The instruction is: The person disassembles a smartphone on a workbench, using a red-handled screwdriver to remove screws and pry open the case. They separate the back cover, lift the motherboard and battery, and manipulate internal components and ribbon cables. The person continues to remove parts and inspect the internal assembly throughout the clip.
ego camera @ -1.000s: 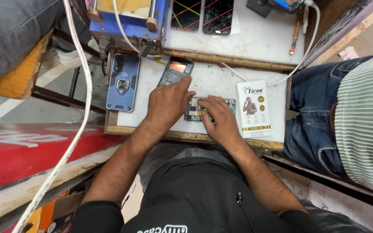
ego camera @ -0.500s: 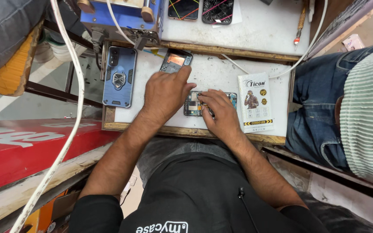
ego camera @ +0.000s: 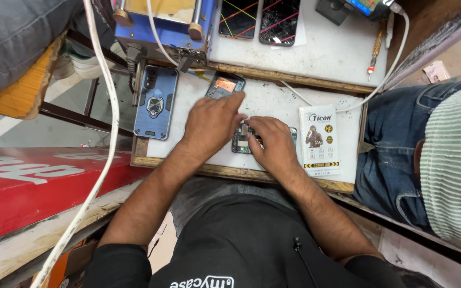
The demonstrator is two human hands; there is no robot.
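Opened dark smartphone with its back cover off and inner boards showing lies flat on the white worktop, just in front of me, between both hands. My left hand rests loosely spread over its left end, fingers extended, gripping nothing that I can see. My right hand is curled over the middle, fingertips pressing into the exposed interior; whether they pinch a small part I cannot tell. The phone's long axis runs left to right, right end toward the white printed retail packet. I judge it light, stiff and thin, fragile inside: hold by the frame edges, never the boards.
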